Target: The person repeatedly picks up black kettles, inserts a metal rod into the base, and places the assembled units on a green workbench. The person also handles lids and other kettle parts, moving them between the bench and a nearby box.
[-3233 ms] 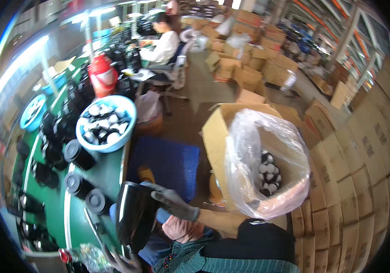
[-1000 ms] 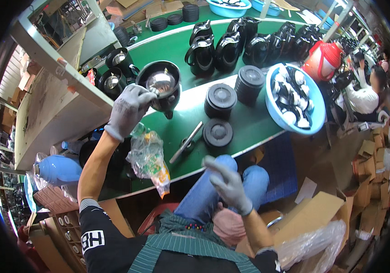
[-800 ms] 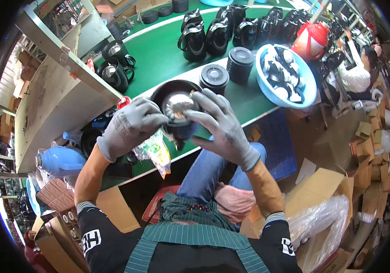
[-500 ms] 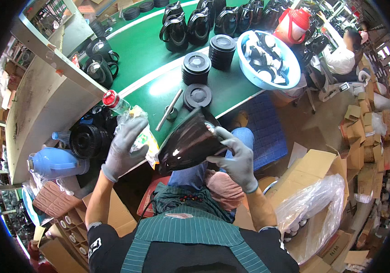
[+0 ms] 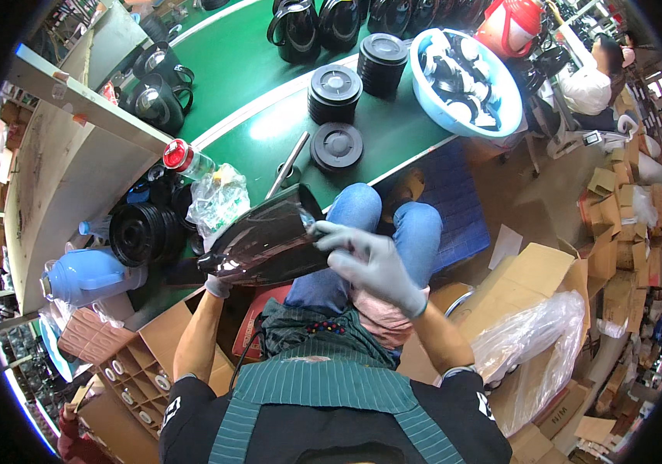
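A glossy black jug body [image 5: 265, 243] lies tilted over my lap, its wide mouth up to the right and its narrow end down to the left. My left hand [image 5: 217, 287], in a grey glove, is closed round the narrow end; most of its fingers are hidden behind the jug body. Beside the wide end, my gloved right hand [image 5: 373, 267] has its fingers loosely stretched, the tips at the rim. A metal rod [image 5: 291, 162] stands slanted at the bench edge, just beyond the jug body. Stacked black discs [image 5: 336, 147] sit near it.
On the green bench [image 5: 230, 85] stand black jugs [image 5: 297, 35], a blue basin [image 5: 510, 116] of small parts and a red-lidded jar [image 5: 178, 156]. A blue thermos [image 5: 87, 276] is at left. An open carton [image 5: 528, 282] with plastic lining stands at right.
My left hand has gone from open beside the jug body to gripping its narrow end. The jug body has shifted left and lies flatter. My right hand has moved left and loosened.
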`<state>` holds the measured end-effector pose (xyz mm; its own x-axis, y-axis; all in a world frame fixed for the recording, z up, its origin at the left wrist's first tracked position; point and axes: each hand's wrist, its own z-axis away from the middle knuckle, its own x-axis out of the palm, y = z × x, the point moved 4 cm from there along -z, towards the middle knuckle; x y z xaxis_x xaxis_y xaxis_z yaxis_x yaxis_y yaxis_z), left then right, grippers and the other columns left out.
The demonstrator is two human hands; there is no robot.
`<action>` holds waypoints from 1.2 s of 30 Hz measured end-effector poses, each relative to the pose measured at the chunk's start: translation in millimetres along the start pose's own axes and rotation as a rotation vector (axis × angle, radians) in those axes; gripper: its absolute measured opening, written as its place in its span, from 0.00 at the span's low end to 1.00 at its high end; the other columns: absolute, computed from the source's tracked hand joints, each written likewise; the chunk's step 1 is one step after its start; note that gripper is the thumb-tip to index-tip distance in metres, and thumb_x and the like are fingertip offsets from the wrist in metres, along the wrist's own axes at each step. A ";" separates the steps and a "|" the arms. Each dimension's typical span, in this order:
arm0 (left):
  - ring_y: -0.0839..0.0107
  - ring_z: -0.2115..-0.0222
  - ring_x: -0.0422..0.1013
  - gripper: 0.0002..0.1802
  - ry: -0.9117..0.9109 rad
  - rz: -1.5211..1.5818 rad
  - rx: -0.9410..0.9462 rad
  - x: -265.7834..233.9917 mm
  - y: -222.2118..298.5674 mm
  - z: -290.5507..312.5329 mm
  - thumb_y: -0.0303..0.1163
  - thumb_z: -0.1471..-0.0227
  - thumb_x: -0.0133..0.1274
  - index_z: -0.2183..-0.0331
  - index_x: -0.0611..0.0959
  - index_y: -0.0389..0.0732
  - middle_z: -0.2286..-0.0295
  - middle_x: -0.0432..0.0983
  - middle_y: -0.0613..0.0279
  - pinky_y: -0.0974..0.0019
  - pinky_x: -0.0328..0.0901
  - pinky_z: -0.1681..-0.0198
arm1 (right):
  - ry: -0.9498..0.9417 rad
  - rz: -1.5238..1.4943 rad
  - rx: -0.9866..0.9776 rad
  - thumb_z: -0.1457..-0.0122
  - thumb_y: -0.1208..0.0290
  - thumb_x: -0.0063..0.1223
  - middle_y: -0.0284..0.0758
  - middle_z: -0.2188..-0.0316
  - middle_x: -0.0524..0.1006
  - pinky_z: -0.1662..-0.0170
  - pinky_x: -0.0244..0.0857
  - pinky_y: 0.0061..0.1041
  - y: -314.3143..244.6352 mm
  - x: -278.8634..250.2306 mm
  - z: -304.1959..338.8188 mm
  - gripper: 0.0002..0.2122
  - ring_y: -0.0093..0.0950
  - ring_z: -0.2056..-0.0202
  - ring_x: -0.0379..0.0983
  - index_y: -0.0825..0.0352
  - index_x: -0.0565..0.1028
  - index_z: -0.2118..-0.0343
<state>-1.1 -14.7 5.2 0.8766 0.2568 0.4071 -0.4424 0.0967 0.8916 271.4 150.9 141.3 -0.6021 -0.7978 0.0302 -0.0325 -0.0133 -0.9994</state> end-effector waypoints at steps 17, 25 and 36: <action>0.60 0.36 0.67 0.31 -0.014 0.054 -0.076 17.1 -33.8 -10.6 0.35 0.30 0.53 0.31 0.68 0.37 0.34 0.67 0.51 0.54 0.64 0.31 | 0.324 0.659 -0.097 0.55 0.54 0.75 0.55 0.33 0.63 0.30 0.58 0.46 82.5 -71.8 -117.0 0.48 0.53 0.32 0.62 0.62 0.67 0.29; 0.59 0.32 0.64 0.35 -0.325 -0.133 -0.123 30.8 -61.1 -26.7 0.35 0.30 0.54 0.28 0.64 0.39 0.31 0.63 0.51 0.53 0.61 0.29 | 0.127 0.172 -0.146 0.58 0.59 0.76 0.52 0.25 0.57 0.24 0.47 0.38 32.6 -41.5 1.9 0.52 0.46 0.24 0.53 0.65 0.63 0.26; 0.58 0.37 0.69 0.37 -0.572 -0.411 -0.219 63.8 -34.1 -39.3 0.37 0.37 0.62 0.32 0.69 0.38 0.36 0.69 0.52 0.54 0.63 0.32 | 0.243 0.367 -0.405 0.64 0.56 0.85 0.57 0.25 0.53 0.27 0.51 0.43 3.6 -54.3 89.1 0.57 0.56 0.26 0.54 0.55 0.65 0.25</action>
<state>62.5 36.2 -7.0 0.9150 -0.3778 0.1419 -0.0321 0.2823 0.9588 375.0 140.5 134.5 -0.7950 -0.5456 -0.2652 -0.0603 0.5061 -0.8604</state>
